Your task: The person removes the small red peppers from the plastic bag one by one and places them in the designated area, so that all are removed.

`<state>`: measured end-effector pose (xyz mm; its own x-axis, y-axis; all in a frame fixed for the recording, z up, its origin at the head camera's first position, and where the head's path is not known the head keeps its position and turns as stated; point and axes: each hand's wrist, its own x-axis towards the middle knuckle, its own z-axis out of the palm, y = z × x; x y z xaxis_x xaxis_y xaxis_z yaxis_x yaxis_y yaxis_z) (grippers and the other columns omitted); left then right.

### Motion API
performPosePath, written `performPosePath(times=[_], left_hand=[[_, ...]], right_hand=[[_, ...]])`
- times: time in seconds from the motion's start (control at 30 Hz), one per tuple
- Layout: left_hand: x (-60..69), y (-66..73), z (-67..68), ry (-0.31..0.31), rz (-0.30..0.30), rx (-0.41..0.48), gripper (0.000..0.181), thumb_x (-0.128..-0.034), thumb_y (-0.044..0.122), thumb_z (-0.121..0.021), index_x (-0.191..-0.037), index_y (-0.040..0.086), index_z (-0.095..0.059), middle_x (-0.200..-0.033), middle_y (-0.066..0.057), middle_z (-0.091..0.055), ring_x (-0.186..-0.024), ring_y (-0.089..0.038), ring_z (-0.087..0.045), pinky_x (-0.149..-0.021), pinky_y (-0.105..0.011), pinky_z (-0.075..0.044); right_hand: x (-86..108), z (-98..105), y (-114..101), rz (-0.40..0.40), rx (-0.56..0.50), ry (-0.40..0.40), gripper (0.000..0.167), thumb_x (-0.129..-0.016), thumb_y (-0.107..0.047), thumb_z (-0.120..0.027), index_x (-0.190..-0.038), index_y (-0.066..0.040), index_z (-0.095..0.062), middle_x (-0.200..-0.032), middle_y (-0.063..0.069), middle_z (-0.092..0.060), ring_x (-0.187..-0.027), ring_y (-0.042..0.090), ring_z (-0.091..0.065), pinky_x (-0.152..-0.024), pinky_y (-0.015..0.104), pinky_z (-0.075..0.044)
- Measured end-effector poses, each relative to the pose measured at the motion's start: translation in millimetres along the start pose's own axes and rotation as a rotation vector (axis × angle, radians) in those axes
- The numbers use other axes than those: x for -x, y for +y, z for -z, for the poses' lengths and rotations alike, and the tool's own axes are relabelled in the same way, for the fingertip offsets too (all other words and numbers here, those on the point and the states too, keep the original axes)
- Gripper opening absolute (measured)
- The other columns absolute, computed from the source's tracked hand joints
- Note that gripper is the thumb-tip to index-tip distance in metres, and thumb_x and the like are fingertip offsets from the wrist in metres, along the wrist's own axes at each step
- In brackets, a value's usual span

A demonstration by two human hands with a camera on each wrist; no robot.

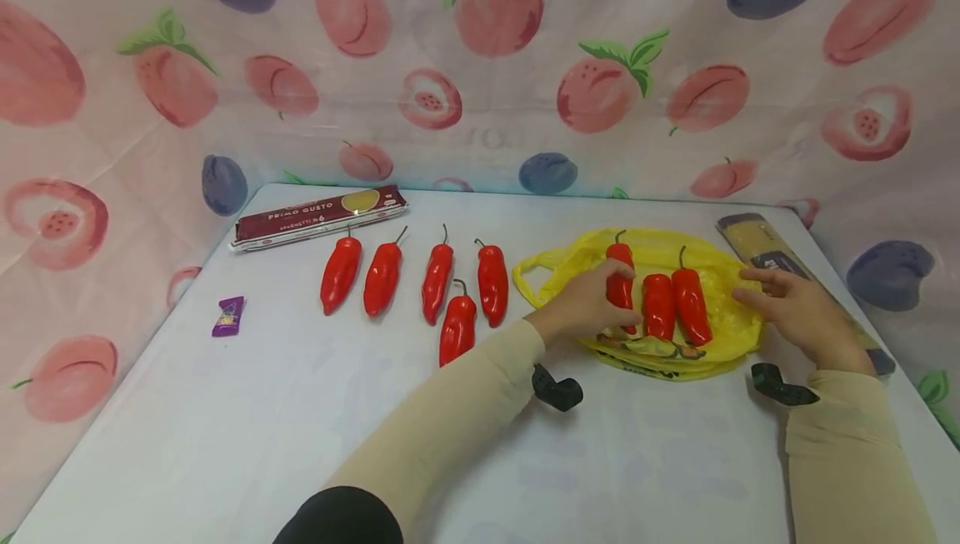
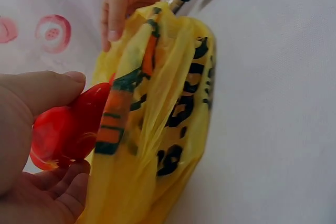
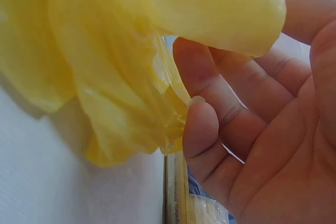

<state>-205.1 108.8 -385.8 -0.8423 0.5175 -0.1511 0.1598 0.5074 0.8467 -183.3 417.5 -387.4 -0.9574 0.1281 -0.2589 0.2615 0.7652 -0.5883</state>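
Note:
My left hand [image 1: 587, 304] grips a red pepper [image 1: 619, 254] at the left side of a yellow plastic bag [image 1: 723, 265]. In the left wrist view this pepper [image 2: 65, 135] lies between thumb and fingers, its far end hidden by the bag [image 2: 152, 145]. Two more red peppers, one at the middle [image 1: 659, 306] and one with a stem [image 1: 691, 306], lie in the bag's spread mouth. My right hand [image 1: 810, 319] holds the bag's right edge; in the right wrist view, yellow plastic [image 3: 226, 14] covers some fingertips of this hand [image 3: 273, 114].
Several red peppers [image 1: 382, 279] lie left of the bag, the nearest pepper [image 1: 457, 329] close to my left forearm. A red spaghetti packet [image 1: 318, 217] is at the back left, a purple wrapped sweet [image 1: 228, 316] farther left. Another pasta packet [image 1: 772, 248] runs under my right hand.

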Motion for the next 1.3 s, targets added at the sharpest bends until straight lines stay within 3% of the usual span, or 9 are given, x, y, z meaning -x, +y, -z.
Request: performPosePath(times=[0.2,0.4,0.67,0.97,1.2,1.3], left_hand=[[12.8,0.4,13.3,0.011,-0.008,0.032,0.051,-0.0871,0.028,-0.08,-0.129,0.028,-0.052,-0.115,0.005,-0.055,-0.102,-0.011,-0.053,-0.078,-0.022,-0.052],[31.5,-6.3,31.4,0.008,-0.053,0.022,0.051,-0.0869,0.029,-0.079,-0.13,0.027,-0.051,-0.119,0.006,-0.056,-0.108,-0.013,-0.054,-0.079,-0.024,-0.053],[70.6,-23.1,72.7,0.025,-0.078,0.043,0.055,-0.0873,0.026,-0.079,-0.133,0.023,-0.05,-0.133,0.003,-0.053,-0.119,-0.02,-0.054,-0.082,-0.028,-0.055],[118.5,-45.7,116.9,0.092,0.03,0.008,0.057,-0.0863,0.024,-0.08,-0.134,0.024,-0.049,-0.13,-0.002,-0.053,-0.121,-0.025,-0.052,-0.08,-0.038,-0.058],[149.6,-63.0,136.2,0.14,0.073,-0.059,0.06,-0.0835,0.024,-0.082,-0.134,0.022,-0.049,-0.13,-0.006,-0.054,-0.121,-0.029,-0.052,-0.08,-0.039,-0.059],[161.5,-70.8,141.5,0.15,0.092,-0.044,0.061,-0.0831,0.023,-0.083,-0.135,0.021,-0.049,-0.129,-0.006,-0.054,-0.119,-0.03,-0.053,-0.079,-0.039,-0.059]], right_hand=[[0.7,-0.8,-1.4,-0.003,0.008,-0.002,0.088,-0.095,-0.065,-0.049,-0.15,0.002,-0.035,-0.142,0.044,-0.033,-0.121,0.058,-0.037,-0.089,0.075,-0.037],[0.5,1.1,-1.6,0.0,0.026,-0.01,0.089,-0.096,-0.065,-0.048,-0.151,0.003,-0.034,-0.142,0.045,-0.031,-0.123,0.06,-0.034,-0.09,0.076,-0.036],[-1.2,1.0,-0.6,0.013,-0.013,-0.041,0.087,-0.098,-0.063,-0.047,-0.152,0.004,-0.031,-0.143,0.043,-0.031,-0.123,0.059,-0.035,-0.091,0.076,-0.036],[-0.9,0.6,-3.6,0.004,0.012,-0.026,0.092,-0.095,-0.067,-0.047,-0.152,0.004,-0.031,-0.144,0.044,-0.029,-0.124,0.059,-0.034,-0.092,0.076,-0.035],[0.9,0.6,-1.7,0.004,0.042,-0.04,0.094,-0.094,-0.07,-0.046,-0.152,0.003,-0.032,-0.145,0.044,-0.028,-0.126,0.061,-0.031,-0.091,0.078,-0.033],[0.3,-0.3,-2.0,0.01,0.071,-0.041,0.093,-0.093,-0.07,-0.046,-0.151,0.003,-0.034,-0.144,0.044,-0.029,-0.124,0.061,-0.033,-0.089,0.077,-0.034]])
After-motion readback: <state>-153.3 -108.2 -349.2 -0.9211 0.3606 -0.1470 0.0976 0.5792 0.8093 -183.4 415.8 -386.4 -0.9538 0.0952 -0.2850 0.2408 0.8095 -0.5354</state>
